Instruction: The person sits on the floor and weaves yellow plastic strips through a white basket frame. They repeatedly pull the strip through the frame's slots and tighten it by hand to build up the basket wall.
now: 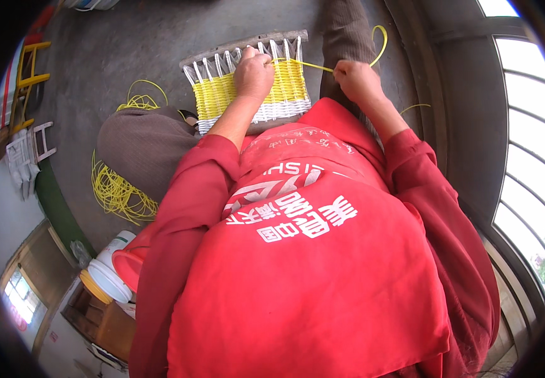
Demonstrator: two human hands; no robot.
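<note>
Between my legs stands a woven panel (222, 97) of yellow and white plastic strips, tilted toward me. Bare white strands (206, 66) run from its upper edge to a wooden bar (244, 41). My left hand (255, 74) is closed on the panel's upper part, its fingers curled among the white strands; the fingertips are partly hidden. A yellow plastic strip (315, 65) runs taut from beside it across to my right hand (357, 80). That hand is closed in a pinch on the strip, just right of the panel, and the loose end (384, 39) loops up beyond it.
A tangled coil of yellow strip (118, 192) lies on the floor by my left leg (137, 142). Far left are a yellow metal frame (32, 80) and a small stool (44, 140). Buckets (110, 277) stand at lower left. A barred window (530, 138) is on the right.
</note>
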